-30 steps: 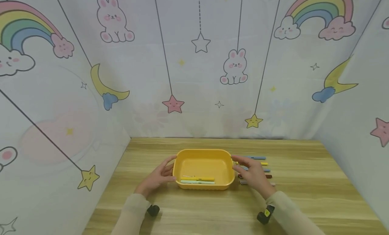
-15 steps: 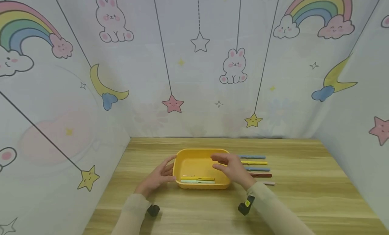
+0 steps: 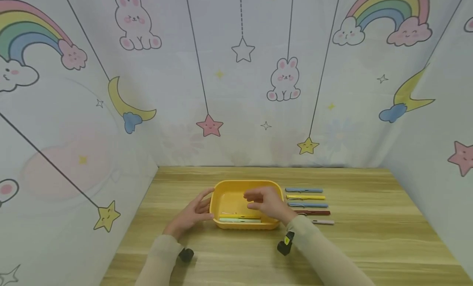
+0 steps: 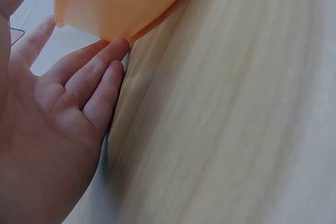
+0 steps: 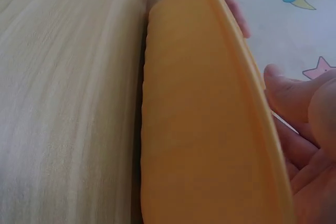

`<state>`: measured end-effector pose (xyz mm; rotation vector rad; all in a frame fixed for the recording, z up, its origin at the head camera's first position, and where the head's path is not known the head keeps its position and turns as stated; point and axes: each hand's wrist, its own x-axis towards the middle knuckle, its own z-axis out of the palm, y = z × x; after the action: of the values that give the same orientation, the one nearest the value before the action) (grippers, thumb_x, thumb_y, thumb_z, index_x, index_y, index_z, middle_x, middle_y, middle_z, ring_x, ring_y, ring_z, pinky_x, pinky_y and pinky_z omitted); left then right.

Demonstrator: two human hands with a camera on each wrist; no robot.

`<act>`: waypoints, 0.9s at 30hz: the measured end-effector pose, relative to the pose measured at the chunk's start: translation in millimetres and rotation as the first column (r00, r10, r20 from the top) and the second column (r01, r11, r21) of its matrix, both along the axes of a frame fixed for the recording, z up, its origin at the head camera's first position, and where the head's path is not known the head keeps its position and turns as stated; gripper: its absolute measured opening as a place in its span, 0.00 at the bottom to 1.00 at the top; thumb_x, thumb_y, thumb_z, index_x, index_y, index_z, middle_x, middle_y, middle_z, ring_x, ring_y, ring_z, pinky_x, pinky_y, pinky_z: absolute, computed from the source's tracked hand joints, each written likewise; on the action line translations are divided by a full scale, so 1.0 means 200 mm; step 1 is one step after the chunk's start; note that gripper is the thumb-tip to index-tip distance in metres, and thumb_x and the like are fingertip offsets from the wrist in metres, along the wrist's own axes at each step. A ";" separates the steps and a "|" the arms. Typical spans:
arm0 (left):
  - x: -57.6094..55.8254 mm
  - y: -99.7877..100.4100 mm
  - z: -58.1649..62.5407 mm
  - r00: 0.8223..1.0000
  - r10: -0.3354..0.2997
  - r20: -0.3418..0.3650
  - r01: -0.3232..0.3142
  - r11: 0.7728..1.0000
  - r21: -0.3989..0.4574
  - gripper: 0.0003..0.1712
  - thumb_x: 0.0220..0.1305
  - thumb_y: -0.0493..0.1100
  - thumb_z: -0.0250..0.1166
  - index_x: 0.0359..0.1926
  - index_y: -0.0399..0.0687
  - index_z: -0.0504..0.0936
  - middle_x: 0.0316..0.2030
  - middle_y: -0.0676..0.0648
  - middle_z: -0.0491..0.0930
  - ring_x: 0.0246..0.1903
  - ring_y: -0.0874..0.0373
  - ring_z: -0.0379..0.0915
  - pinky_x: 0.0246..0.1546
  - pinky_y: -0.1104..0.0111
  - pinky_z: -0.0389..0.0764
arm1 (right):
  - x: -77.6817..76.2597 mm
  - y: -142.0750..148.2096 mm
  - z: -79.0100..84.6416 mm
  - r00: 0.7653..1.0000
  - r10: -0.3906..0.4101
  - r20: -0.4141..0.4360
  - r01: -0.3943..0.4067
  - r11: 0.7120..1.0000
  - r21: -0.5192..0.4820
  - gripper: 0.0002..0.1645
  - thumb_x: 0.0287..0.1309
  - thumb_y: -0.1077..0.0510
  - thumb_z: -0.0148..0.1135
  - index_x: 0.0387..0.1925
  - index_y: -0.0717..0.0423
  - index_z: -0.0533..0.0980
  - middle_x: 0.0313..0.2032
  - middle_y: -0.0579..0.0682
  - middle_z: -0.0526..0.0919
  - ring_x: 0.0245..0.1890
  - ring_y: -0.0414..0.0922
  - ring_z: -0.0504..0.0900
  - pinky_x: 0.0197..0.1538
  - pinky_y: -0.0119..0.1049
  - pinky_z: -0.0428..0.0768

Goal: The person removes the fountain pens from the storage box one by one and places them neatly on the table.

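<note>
A yellow plastic basket (image 3: 244,226) sits on the table; its orange-looking outer wall (image 5: 199,103) fills the right wrist view. Inside lie a yellow pen (image 3: 240,216) and a pale green pen (image 3: 240,221) along the near side. My left hand (image 3: 191,214) touches the basket's left end, fingers spread, with some fingertips (image 4: 121,45) low against its wall in the left wrist view. My right hand (image 3: 267,201) hovers over the basket's right half, fingers loosely bent and holding nothing. It hides part of the basket's inside.
Right of the basket several pens lie in a column: a blue pen (image 3: 304,190), a yellow pen (image 3: 306,197), another blue pen (image 3: 308,205), a dark red pen (image 3: 314,213) and a pale pink pen (image 3: 323,222). A printed curtain (image 3: 236,146) stands behind the wood-grain table (image 3: 236,261).
My right hand has left the basket's right end and moved leftward over its inside, uncovering more of the pens on the right. The left hand and the basket have stayed in place.
</note>
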<state>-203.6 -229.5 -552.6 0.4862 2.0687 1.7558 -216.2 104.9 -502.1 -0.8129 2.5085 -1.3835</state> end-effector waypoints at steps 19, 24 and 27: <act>0.00 0.00 -0.01 1.000 0.005 -0.009 -0.005 1.000 -0.006 0.52 0.70 0.36 0.70 0.84 0.62 0.50 0.81 0.36 0.55 0.79 0.38 0.54 0.77 0.43 0.57 | -0.04 -0.06 -0.07 0.996 0.034 0.088 -0.048 0.983 0.175 0.15 0.56 0.69 0.77 0.46 0.58 0.89 0.42 0.49 0.91 0.43 0.45 0.89 0.49 0.43 0.89; -0.01 -0.01 -0.02 1.000 -0.006 -0.020 0.006 1.000 -0.001 0.52 0.70 0.37 0.71 0.84 0.60 0.50 0.80 0.34 0.55 0.79 0.36 0.53 0.76 0.43 0.57 | -0.05 -0.06 -0.09 0.997 0.040 0.071 -0.053 0.979 0.195 0.14 0.54 0.72 0.76 0.42 0.57 0.89 0.39 0.47 0.91 0.40 0.43 0.89 0.46 0.40 0.89; -0.01 -0.01 -0.02 1.000 -0.009 -0.018 0.009 1.000 0.003 0.53 0.70 0.37 0.71 0.84 0.60 0.50 0.80 0.34 0.55 0.78 0.36 0.54 0.76 0.43 0.58 | -0.05 -0.07 -0.10 0.998 0.054 0.033 -0.060 0.977 0.203 0.14 0.53 0.73 0.76 0.40 0.58 0.89 0.38 0.48 0.92 0.39 0.43 0.89 0.44 0.39 0.89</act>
<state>-206.1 -230.7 -556.1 0.5132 2.0734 1.7557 -226.5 91.9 -521.5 -0.8116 2.5314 -1.0896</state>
